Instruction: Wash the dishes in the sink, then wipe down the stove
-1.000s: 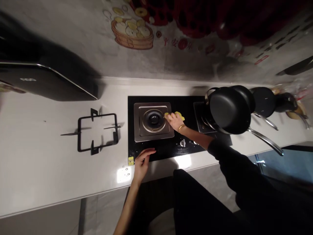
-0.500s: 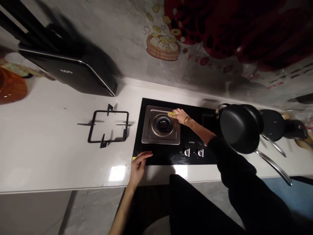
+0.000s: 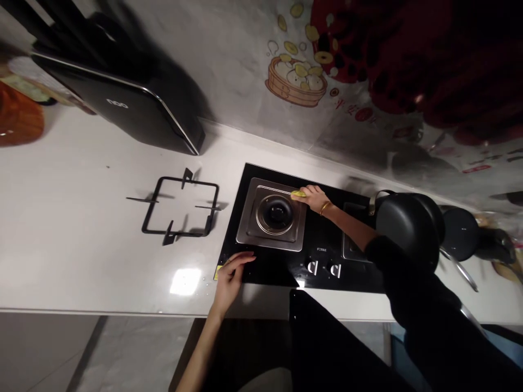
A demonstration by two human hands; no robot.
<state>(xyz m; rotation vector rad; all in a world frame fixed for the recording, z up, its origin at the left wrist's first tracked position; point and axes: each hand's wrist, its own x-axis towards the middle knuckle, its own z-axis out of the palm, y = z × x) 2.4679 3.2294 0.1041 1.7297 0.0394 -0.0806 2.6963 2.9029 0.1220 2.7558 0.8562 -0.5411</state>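
Observation:
My right hand (image 3: 314, 198) is closed on a yellow sponge (image 3: 298, 194), pressed to the upper right corner of the square metal drip tray (image 3: 296, 243) on the black gas cooktop (image 3: 278, 267). A round black burner (image 3: 276, 213) sits in the middle of that tray. My left hand (image 3: 232, 275) rests at the cooktop's front left corner, fingers stretched out and nothing seen in them. Beside its wrist shows a small yellow patch (image 3: 218, 271), perhaps a label. The pan support (image 3: 149, 218), a black square frame with prongs, lies on the white counter left of the cooktop.
A black knife block (image 3: 131, 109) stands against the wall at the back left, near an orange container (image 3: 20, 117). Two control knobs (image 3: 312, 267) are at the cooktop's front. Black pans (image 3: 402, 228) crowd the right side, their handles sticking out toward the front edge.
The camera view has shifted and tilted a little. My right hand stays with the sponge around the tray's upper right corner; my left hand keeps its place on the cooktop corner.

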